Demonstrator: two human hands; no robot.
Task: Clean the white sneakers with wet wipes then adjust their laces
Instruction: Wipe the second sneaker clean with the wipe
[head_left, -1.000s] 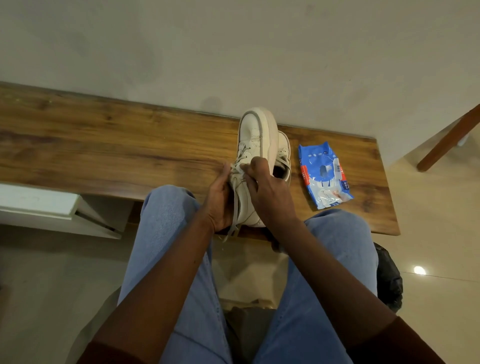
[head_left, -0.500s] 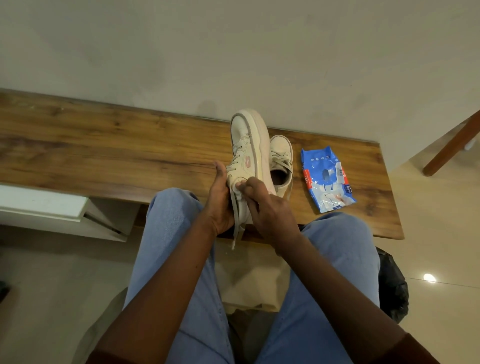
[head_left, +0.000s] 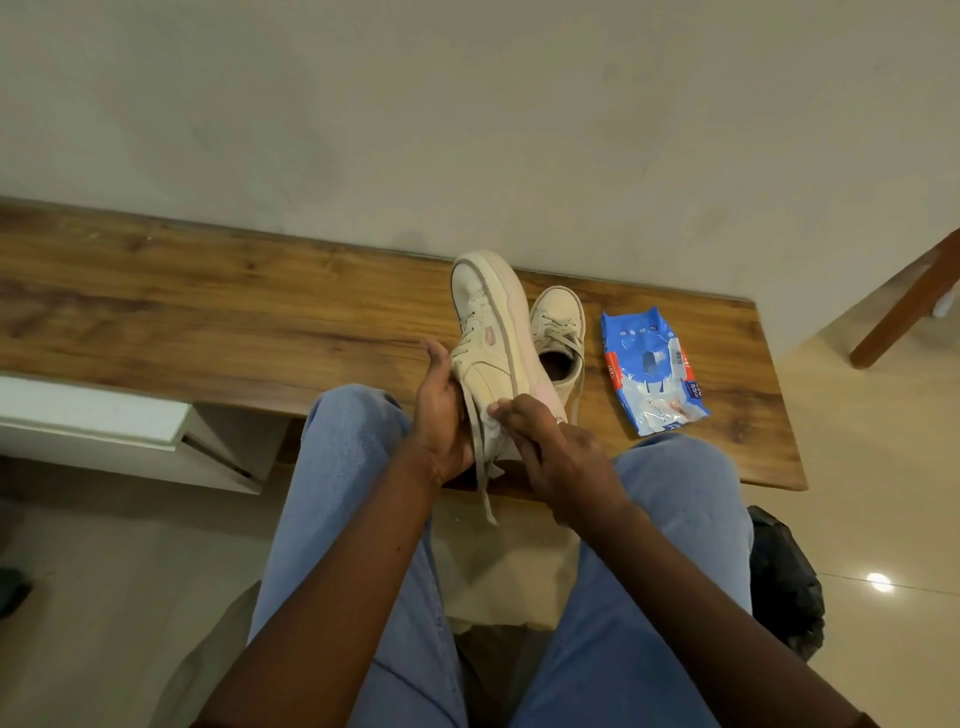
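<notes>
Count: two white sneakers, one pack of wet wipes, two hands in frame.

Held sneaker (head_left: 488, 353): lifted over the near edge of the wooden table (head_left: 208, 312), between the person's knees. It is rolled onto its side, with the sole facing right and the laced top facing left. Its long axis runs away from the person, toe toward the wall, heel near the hands. One loose lace (head_left: 480, 467) hangs from it below the table edge.

Second sneaker (head_left: 558, 322): stands upright on the table just right of the held one, partly hidden behind it, toe also toward the wall, opening toward the person.

Wet wipes pack (head_left: 652, 371): blue and white, lying flat on the table to the right of both sneakers, apart from them.

Left hand (head_left: 441, 415): fingers curled round the laced side of the held sneaker, thumb raised against the upper.

Right hand (head_left: 561, 457): fingertips drawn together, pinching the near heel end of the same sneaker; exactly which part is pinched cannot be told
</notes>
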